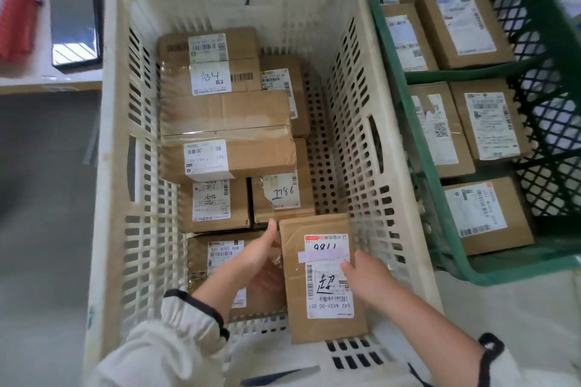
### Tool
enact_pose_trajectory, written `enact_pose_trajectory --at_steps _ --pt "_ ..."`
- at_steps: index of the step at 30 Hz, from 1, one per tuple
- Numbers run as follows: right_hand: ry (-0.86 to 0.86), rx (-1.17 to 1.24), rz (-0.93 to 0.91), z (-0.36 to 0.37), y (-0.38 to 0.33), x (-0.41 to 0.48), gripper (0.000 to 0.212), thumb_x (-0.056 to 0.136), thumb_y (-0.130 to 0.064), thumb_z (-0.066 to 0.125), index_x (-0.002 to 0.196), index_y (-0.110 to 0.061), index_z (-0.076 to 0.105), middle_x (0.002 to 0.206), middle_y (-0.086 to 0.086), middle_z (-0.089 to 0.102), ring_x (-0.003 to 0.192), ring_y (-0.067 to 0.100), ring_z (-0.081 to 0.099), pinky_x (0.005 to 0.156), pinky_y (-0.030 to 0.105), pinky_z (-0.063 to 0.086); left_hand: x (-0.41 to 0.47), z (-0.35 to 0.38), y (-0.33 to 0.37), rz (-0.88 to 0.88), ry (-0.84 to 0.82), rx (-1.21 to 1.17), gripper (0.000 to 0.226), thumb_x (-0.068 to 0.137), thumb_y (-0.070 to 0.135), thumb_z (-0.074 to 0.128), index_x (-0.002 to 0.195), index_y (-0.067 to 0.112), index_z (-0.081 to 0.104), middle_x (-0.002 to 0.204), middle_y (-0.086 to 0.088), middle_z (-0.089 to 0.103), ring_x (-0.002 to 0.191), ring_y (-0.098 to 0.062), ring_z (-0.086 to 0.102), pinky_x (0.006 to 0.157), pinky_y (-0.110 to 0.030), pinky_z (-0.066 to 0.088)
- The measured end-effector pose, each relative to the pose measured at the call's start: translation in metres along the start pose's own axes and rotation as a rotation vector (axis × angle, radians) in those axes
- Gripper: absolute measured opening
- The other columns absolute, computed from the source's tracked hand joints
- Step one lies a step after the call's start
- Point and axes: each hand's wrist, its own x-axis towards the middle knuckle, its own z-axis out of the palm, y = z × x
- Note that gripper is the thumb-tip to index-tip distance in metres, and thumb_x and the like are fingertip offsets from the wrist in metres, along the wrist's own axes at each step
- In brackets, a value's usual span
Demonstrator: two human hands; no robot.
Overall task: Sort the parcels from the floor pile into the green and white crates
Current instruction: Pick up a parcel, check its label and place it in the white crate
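A brown cardboard parcel (320, 276) with a white label is held inside the white crate (371, 50), near its front right corner. My left hand (262, 256) grips the parcel's left edge, thumb up along the side. My right hand (366, 276) holds its right edge, thumb on the label. Several other labelled parcels (226, 135) lie stacked along the left and middle of the white crate. The green crate (421, 148) stands right beside it, with several parcels (490, 126) laid flat inside.
A dark phone-like device (75, 25) and a red item (19, 3) lie on a white surface at the upper left. Grey floor (41, 182) shows left of the white crate. The perforated crate bottom is bare along the right side.
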Motion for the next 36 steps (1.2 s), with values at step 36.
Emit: enact_pose_trajectory --at_steps 36 --pt "0.116 -0.204 0.132 0.032 -0.018 0.045 0.025 0.093 -0.003 0.041 0.111 -0.006 0.057 0.101 0.007 0.063 0.072 0.018 0.052 0.044 0.021 0.03 0.03 0.028 -0.034 0.046 0.247 0.255 0.022 0.092 0.02 0.058 0.109 0.006 0.061 0.09 -0.007 0.066 0.066 -0.019 0.062 0.053 -0.025 0.051"
